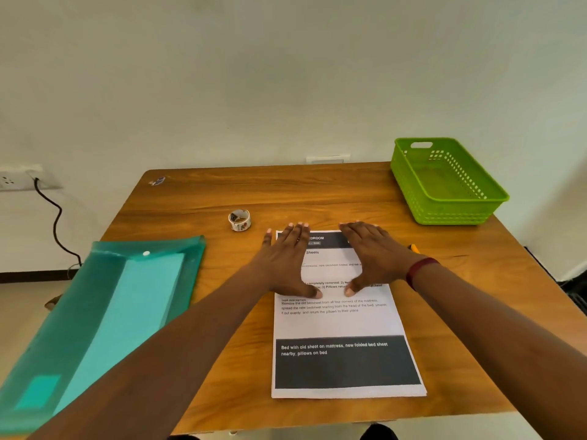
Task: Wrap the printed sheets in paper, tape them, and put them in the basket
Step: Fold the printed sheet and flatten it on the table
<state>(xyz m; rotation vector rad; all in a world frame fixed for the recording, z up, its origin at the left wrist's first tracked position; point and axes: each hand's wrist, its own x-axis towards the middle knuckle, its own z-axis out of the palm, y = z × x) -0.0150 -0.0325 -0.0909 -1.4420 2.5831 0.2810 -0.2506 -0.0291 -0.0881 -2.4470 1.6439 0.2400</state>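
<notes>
Left hand point(286, 262): released, gripping nothing. It lies palm down with straight fingers on the far left part of the printed sheets point(340, 325).
Right hand point(374, 255): likewise released, flat on the far right part of the same stack. A dark red wristband point(421, 271) sits on its wrist.
Thumbs: they point inward at each other over the middle of the page, close but apart.
Fingertips: on both hands they reach to the stack's far edge or just past it onto the table point(206, 192). The left little finger lies off the paper's left edge.
Printed sheets: a neat stack lying flat under both palms. It runs from the fingertips back toward the person, with a dark printed band at the near end.
Tape roll point(239, 220): on the table just beyond and to the left of the left hand, not touching it.
Basket point(451, 214): green and perforated, well beyond and to the right of the right hand, at the table's far right corner.
Folder point(104, 312): translucent teal, with a lighter sheet inside. It lies to the left of the left forearm and overhangs the table's left edge.
Yellow-and-black object point(414, 248): just right of the right wrist and mostly hidden, possibly a pen or cutter.
Small item point(158, 181): far beyond the left hand at the table's far left corner, too small to identify.
Wall socket point(9, 181): far to the left, with a black cable point(57, 223) hanging from it.
</notes>
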